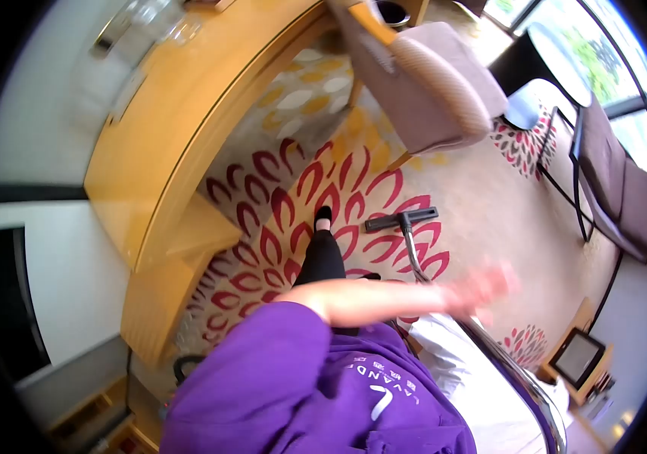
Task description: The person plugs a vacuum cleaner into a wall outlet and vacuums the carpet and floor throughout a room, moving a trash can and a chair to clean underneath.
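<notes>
My left arm, in a purple sleeve, reaches across my body to the right. At its end my left hand [482, 289] is smeared by motion, so its fingers are unclear. A vacuum cleaner wand [509, 363], a bent shiny metal tube, passes beneath my forearm and wrist. Whether the hand touches it I cannot tell. The wand's dark floor head [402, 219] rests on the patterned carpet [353, 170] ahead of my foot. My right hand is out of sight.
A long wooden desk [179, 98] curves along the left. Ahead stands an upholstered chair [433, 91]. A dark armchair [615, 170] and round table [558, 57] are by the window. White bedding [452, 371] lies close on my right, with a bedside table [581, 356] beyond.
</notes>
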`<control>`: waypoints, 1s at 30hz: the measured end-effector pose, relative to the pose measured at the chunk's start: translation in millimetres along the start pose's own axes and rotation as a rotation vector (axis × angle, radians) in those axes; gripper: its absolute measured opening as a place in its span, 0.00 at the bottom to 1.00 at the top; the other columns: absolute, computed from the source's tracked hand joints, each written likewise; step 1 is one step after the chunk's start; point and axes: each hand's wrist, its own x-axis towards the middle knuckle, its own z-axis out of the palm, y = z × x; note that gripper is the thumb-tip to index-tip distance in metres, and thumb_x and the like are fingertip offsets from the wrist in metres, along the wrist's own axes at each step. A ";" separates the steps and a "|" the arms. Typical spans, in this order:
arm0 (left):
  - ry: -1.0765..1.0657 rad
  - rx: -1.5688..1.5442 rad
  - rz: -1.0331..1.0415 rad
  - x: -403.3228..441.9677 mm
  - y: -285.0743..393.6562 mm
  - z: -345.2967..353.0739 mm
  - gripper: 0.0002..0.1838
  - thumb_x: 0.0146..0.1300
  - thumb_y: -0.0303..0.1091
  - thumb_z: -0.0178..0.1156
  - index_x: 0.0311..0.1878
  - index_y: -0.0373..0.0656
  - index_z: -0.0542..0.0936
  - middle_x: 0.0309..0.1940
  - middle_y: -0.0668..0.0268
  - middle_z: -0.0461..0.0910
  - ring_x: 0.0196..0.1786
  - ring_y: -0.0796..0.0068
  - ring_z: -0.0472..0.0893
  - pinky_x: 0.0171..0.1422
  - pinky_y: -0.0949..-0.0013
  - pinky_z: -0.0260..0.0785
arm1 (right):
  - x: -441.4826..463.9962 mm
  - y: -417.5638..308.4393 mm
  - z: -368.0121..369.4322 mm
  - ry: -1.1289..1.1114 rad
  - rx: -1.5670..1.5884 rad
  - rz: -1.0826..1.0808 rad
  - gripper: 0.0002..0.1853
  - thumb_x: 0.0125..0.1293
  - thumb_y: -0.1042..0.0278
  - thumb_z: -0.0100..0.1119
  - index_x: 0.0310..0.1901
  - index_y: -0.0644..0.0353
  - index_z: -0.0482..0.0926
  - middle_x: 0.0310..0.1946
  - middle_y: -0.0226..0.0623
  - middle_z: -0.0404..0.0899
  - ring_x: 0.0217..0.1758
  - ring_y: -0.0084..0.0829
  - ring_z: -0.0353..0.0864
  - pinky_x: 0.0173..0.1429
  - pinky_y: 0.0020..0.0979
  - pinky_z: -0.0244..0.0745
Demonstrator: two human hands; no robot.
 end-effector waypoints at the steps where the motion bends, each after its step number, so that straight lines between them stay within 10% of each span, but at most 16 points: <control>1: 0.183 -0.018 -0.051 4.5 -27.6 -48.1 0.39 0.39 0.35 0.68 0.59 0.45 0.65 0.56 0.54 0.63 0.59 0.53 0.64 0.62 0.56 0.57 | -4.2 0.6 4.4 0.010 0.010 0.023 0.20 0.49 0.63 0.64 0.45 0.55 0.74 0.24 0.47 0.78 0.26 0.41 0.78 0.32 0.38 0.71; 5: 0.351 0.869 -0.188 24.6 -144.1 -267.3 0.46 0.41 0.44 0.71 0.63 0.43 0.60 0.62 0.55 0.58 0.67 0.52 0.55 0.69 0.53 0.50 | -20.0 -8.2 29.8 0.030 0.063 0.113 0.14 0.49 0.64 0.64 0.39 0.54 0.75 0.19 0.44 0.75 0.21 0.40 0.75 0.27 0.40 0.68; 9: -0.126 1.241 -0.176 92.3 -218.8 -386.7 0.44 0.42 0.41 0.72 0.64 0.54 0.61 0.65 0.64 0.57 0.71 0.57 0.51 0.64 0.34 0.49 | -20.9 -56.8 6.9 0.133 0.006 0.221 0.07 0.51 0.64 0.57 0.32 0.51 0.73 0.18 0.45 0.72 0.20 0.48 0.70 0.26 0.46 0.63; 13: -0.969 1.168 -0.182 153.0 -254.8 -417.1 0.15 0.41 0.40 0.65 0.36 0.52 0.80 0.38 0.64 0.81 0.47 0.68 0.79 0.64 0.53 0.59 | -1.2 -70.3 0.9 0.308 -0.130 0.331 0.05 0.52 0.66 0.54 0.31 0.52 0.73 0.21 0.46 0.73 0.23 0.50 0.71 0.30 0.47 0.65; 15: -0.832 1.154 -0.118 145.1 -249.9 -415.8 0.09 0.41 0.38 0.63 0.29 0.51 0.81 0.30 0.64 0.82 0.40 0.68 0.81 0.58 0.65 0.64 | 17.2 -60.5 10.2 0.418 -0.152 0.394 0.05 0.51 0.68 0.54 0.31 0.53 0.72 0.22 0.46 0.73 0.25 0.49 0.70 0.32 0.46 0.65; 30: -0.786 0.823 -0.496 -69.0 -78.7 -350.8 0.09 0.41 0.33 0.61 0.26 0.41 0.77 0.25 0.56 0.80 0.31 0.56 0.81 0.36 0.56 0.73 | 6.7 -34.2 115.3 0.718 -0.078 0.776 0.10 0.49 0.87 0.52 0.33 0.62 0.68 0.31 0.46 0.68 0.37 0.45 0.67 0.44 0.38 0.64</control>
